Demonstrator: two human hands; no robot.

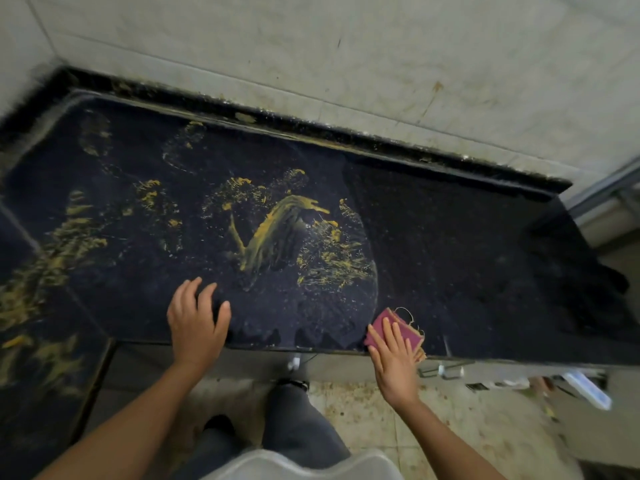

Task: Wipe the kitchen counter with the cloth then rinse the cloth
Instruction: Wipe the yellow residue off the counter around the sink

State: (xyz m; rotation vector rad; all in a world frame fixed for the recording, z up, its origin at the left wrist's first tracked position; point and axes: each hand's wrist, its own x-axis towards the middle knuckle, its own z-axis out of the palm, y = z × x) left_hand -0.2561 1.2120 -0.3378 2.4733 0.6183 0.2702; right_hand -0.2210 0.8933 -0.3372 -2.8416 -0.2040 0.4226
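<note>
The right hand (394, 358) lies flat, fingers straight, pressing the pink cloth (391, 325) onto the dark counter (450, 237) at its front edge, right of the middle. The left hand (195, 317) rests at the front edge further left, fingers loosely spread, holding nothing. Yellow smears (277, 230) cover the counter's middle and left; its right part looks dark and wiped.

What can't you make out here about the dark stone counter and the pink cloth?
Head view: part of the frayed pink cloth, under the flat right hand.
Head view: left end of the dark speckled stone counter, cut by the frame edge.
Head view: small objects below the counter at right, blurred.
</note>
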